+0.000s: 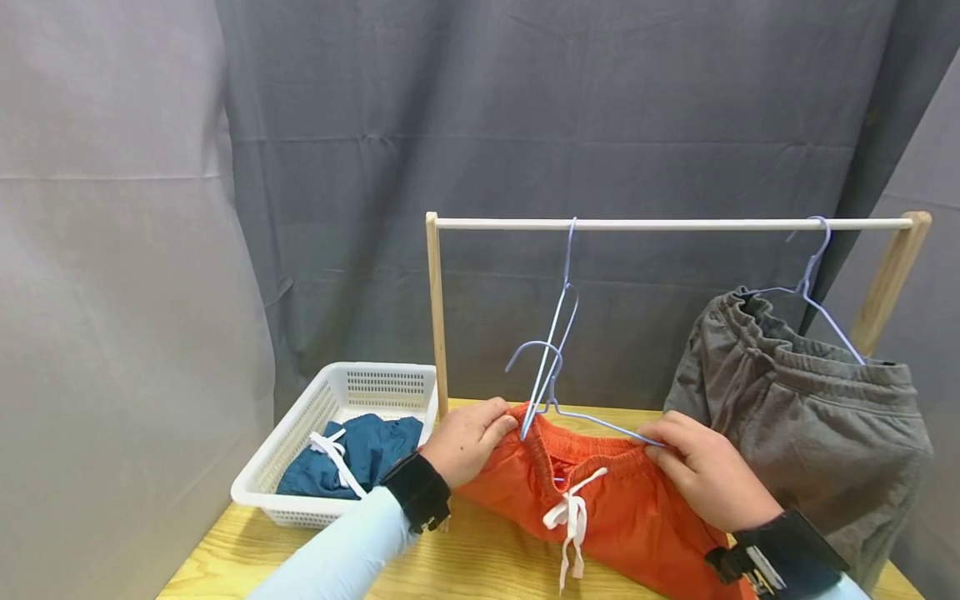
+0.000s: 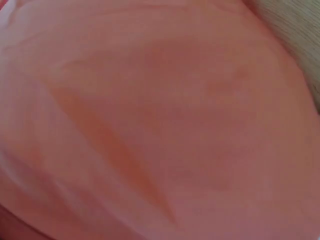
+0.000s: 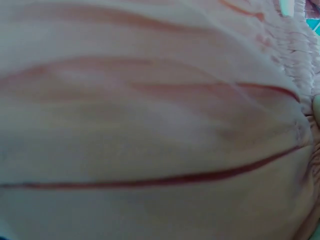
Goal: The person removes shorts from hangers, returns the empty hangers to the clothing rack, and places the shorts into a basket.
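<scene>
Orange shorts [image 1: 622, 517] with a white drawstring [image 1: 573, 517] are held up by their waistband in front of the rack. At the left end of the waistband, my left hand [image 1: 468, 442] pinches the fabric. My right hand [image 1: 705, 467] grips the right end together with the tip of a light purple hanger [image 1: 600, 422]. This hanger's shoulders reach into the waistband, and its hook stands free above. Orange cloth [image 2: 210, 125] nearly fills the left wrist view. In the right wrist view, the shorts' folds [image 3: 150, 130] hide most of my fingers.
A rack with a white rod [image 1: 675, 225] stands behind. Another hanger [image 1: 567, 250] hangs on it, overlapping the orange waistband. Grey shorts [image 1: 832, 433] hang on a hanger at the right. A white basket [image 1: 255, 475] at the left holds blue shorts [image 1: 382, 450] on the wooden table [image 1: 217, 558].
</scene>
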A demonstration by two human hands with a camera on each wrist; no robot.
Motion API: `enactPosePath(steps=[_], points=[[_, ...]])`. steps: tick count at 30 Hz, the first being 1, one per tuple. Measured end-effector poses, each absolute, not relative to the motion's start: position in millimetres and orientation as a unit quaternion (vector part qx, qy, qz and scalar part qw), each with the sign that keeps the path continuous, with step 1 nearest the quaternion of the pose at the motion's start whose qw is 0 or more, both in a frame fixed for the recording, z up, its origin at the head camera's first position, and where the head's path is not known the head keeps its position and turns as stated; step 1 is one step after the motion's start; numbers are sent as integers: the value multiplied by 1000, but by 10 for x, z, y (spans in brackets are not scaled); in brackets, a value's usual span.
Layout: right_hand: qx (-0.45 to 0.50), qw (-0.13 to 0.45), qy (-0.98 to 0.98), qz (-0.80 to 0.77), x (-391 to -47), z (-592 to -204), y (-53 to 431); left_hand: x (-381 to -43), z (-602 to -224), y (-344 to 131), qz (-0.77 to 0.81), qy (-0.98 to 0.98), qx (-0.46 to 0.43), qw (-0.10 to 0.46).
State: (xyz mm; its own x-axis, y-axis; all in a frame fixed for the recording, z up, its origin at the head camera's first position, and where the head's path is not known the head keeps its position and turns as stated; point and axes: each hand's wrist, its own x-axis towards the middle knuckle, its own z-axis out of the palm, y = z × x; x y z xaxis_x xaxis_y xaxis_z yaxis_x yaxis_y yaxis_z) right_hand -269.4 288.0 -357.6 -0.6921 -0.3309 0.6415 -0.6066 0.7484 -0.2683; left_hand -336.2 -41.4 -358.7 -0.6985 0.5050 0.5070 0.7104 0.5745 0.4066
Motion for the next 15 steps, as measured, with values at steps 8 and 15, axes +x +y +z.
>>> enactPosePath(steps=[8,15], points=[[220,309,-899,218,-2667,-3600,2996,-3383,-3546,-460,-328,-860,-343,188],[208,315,-897,230,-2677,-3671,3192,-3394,-3509,-521,-334,-862,-325,198]])
